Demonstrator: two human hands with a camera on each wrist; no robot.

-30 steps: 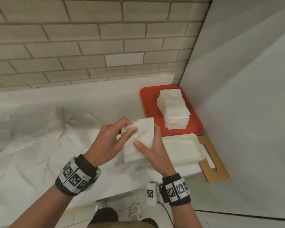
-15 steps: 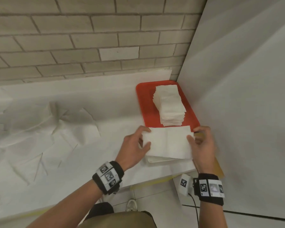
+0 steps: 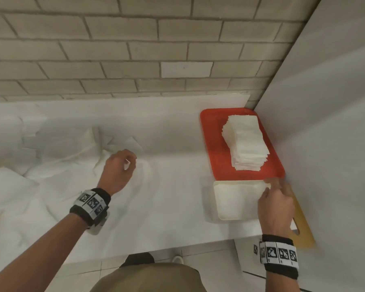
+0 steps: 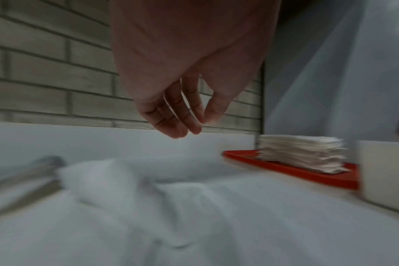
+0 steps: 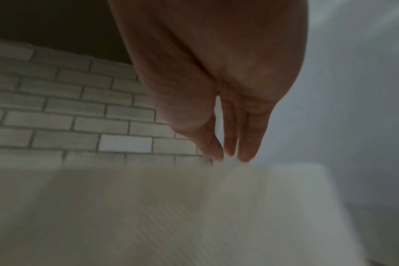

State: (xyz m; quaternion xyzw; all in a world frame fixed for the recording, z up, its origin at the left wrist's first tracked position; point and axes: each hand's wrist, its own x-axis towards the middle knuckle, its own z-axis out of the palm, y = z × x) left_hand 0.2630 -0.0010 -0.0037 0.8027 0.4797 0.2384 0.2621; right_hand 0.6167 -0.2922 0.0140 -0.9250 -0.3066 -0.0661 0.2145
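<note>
Red tray (image 3: 211,144), far right corner of the bench (image 3: 177,207), near the brick wall (image 3: 114,60): holds one tall stack of folded napkins (image 3: 247,144), edges slightly uneven, set toward the tray's right side. White tray (image 3: 216,199), just in front of the red tray: inside flat and white; whether a napkin lies in it cannot be told. It sits on a wooden board (image 3: 306,234), whose handle end sticks out to the right. Right hand (image 3: 275,207): fingers (image 5: 251,135) straight and pressed together, tips at the white tray's far right corner, holding nothing. Left hand (image 3: 119,169): well apart to the left, fingers loosely bent, thumb near the fingertips, empty, above the loose white sheets (image 3: 61,144) crumpled across the bench's left part.
</note>
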